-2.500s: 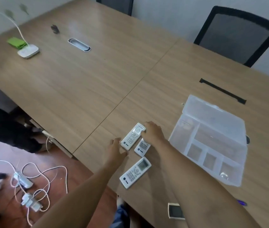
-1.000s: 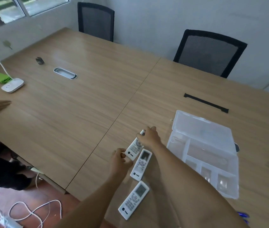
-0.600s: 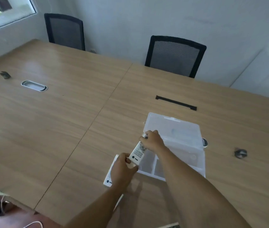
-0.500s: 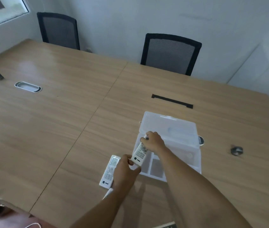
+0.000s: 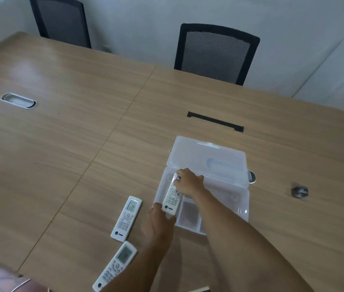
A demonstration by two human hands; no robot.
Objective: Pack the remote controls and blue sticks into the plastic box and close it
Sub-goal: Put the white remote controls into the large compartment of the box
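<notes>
A clear plastic box (image 5: 233, 200) lies open on the wooden table, its lid (image 5: 209, 159) folded back on the far side. My right hand (image 5: 190, 183) grips the top end of a white remote control (image 5: 172, 199) held over the box's left compartment. My left hand (image 5: 158, 224) is at the remote's lower end, by the box's near left corner. Two more white remote controls lie on the table to the left: one (image 5: 127, 218) beside the box, another (image 5: 115, 266) nearer the table's front edge. No blue sticks are in view.
A black cable slot (image 5: 215, 121) is set in the table behind the box. A small metal object (image 5: 299, 191) and a round grommet (image 5: 251, 177) are to the right. An oval cable port (image 5: 18, 100) sits far left. Two black chairs (image 5: 215, 51) stand at the far edge.
Both hands lifted one remote off the table and carried it right, over the box's left compartment. The view turned right, and the two other remotes stayed on the table.
</notes>
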